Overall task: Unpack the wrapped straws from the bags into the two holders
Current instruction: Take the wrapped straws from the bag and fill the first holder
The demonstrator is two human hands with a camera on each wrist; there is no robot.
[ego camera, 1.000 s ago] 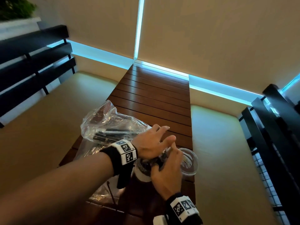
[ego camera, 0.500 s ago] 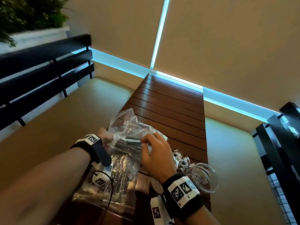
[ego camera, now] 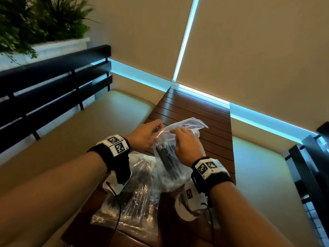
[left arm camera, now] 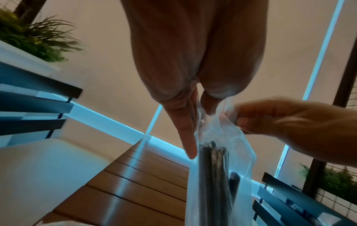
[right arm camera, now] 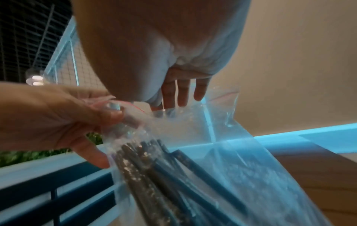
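Observation:
A clear zip bag (ego camera: 188, 124) of black wrapped straws (ego camera: 167, 157) is held upright above the wooden table (ego camera: 195, 107). My left hand (ego camera: 156, 129) pinches the left side of its mouth. My right hand (ego camera: 175, 131) pinches the right side. In the left wrist view, thumb and fingers (left arm camera: 185, 130) clamp the bag's (left arm camera: 241, 152) top edge, with the right hand (left arm camera: 289, 122) opposite. The right wrist view shows the straws (right arm camera: 154, 168) inside the bag (right arm camera: 241, 160) and the left hand (right arm camera: 67, 119) gripping its red-lined rim. No holder is in view.
A second clear bag (ego camera: 131, 202) of straws lies flat on the table's near left. Beige bench cushions flank the table on the left (ego camera: 89, 131) and the right (ego camera: 258, 166). A black slatted backrest (ego camera: 44, 90) and a planter (ego camera: 35, 20) stand at left.
Both hands left the clear cup at the table's near end and moved to the bag. They now hold it raised upright by its mouth. The cup has dropped out of view.

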